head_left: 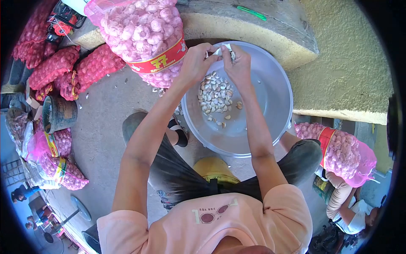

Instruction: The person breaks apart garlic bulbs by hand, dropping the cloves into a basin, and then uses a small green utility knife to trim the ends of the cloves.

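Over the far rim of a large grey basin point(270, 127), my left hand point(198, 61) and my right hand point(237, 63) come close together. Between their fingertips is a small whitish piece point(222, 50), perhaps garlic with its skin; its exact shape is partly hidden. The fingers of both hands are closed around it. Loose garlic cloves point(215, 95) lie in a pile on the left side of the basin floor, with a few strays nearer to me. Just left of the basin stands a big net sack of garlic bulbs point(141, 31) with a red band.
A green cutter point(251, 13) lies on the ledge point(287, 25) beyond the basin. Red net sacks point(99, 65) and a dark bucket point(60, 113) stand at left. At right are another garlic sack point(340, 152) and a seated person point(355, 213).
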